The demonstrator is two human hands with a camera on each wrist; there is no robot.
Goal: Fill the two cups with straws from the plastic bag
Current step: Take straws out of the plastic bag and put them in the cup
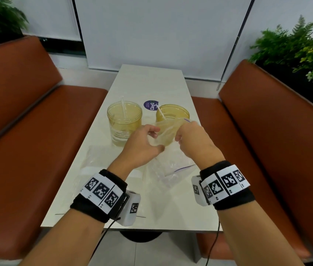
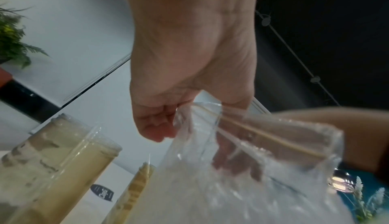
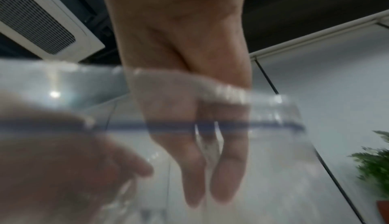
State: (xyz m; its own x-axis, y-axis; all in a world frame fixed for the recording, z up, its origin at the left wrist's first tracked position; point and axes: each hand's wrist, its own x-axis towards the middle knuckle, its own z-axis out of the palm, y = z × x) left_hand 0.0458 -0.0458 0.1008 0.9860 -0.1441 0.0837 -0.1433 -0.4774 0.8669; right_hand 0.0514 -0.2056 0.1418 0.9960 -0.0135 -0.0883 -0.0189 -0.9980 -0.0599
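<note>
Two clear yellowish cups stand mid-table: the left cup [image 1: 124, 121] [image 2: 52, 161] and the right cup [image 1: 173, 112] [image 2: 136, 186]. One clear straw [image 1: 123, 110] leans in the left cup and another straw [image 1: 160, 112] in the right. In front of the right cup both hands hold up a clear zip bag [image 1: 166, 131] [image 2: 231, 186] [image 3: 294, 144]. My left hand [image 1: 151, 134] [image 2: 160, 127] pinches its left edge. My right hand [image 1: 186, 135] [image 3: 208, 161] reaches past the blue zip line, its fingers pinching what looks like a straw inside. Thin straws [image 2: 263, 137] show through the film.
Another clear zip bag [image 1: 173, 169] lies flat on the white table [image 1: 148, 81] under my hands, with more film [image 1: 94, 160] to the left. A purple round sticker [image 1: 151, 105] sits between the cups. Brown benches [image 1: 27, 131] flank the table; plants [image 1: 295, 48] stand behind.
</note>
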